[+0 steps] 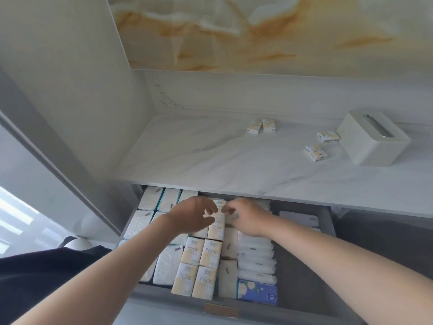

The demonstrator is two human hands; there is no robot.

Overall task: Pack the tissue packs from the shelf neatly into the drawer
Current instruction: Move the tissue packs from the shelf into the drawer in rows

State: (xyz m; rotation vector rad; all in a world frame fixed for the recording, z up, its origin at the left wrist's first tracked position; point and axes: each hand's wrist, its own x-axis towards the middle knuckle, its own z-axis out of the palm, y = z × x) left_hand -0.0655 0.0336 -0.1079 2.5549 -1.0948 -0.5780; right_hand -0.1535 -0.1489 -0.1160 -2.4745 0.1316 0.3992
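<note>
Over the back of the open grey drawer (302, 266), a pale yellow tissue pack (219, 221) is pinched between curled fingers of the left hand (192, 213) and right hand (246, 218). Four matching packs (315, 152) are seen on the white marble shelf (199, 156).

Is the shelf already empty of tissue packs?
No: four tissue packs lie on the shelf, two side by side near the back and two beside the white tissue box.

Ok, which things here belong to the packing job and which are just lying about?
Job: four loose tissue packs on the shelf; the drawer; the held Face pack.
Lying about: white tissue box on the shelf; flat white item in the drawer's right side.
</note>
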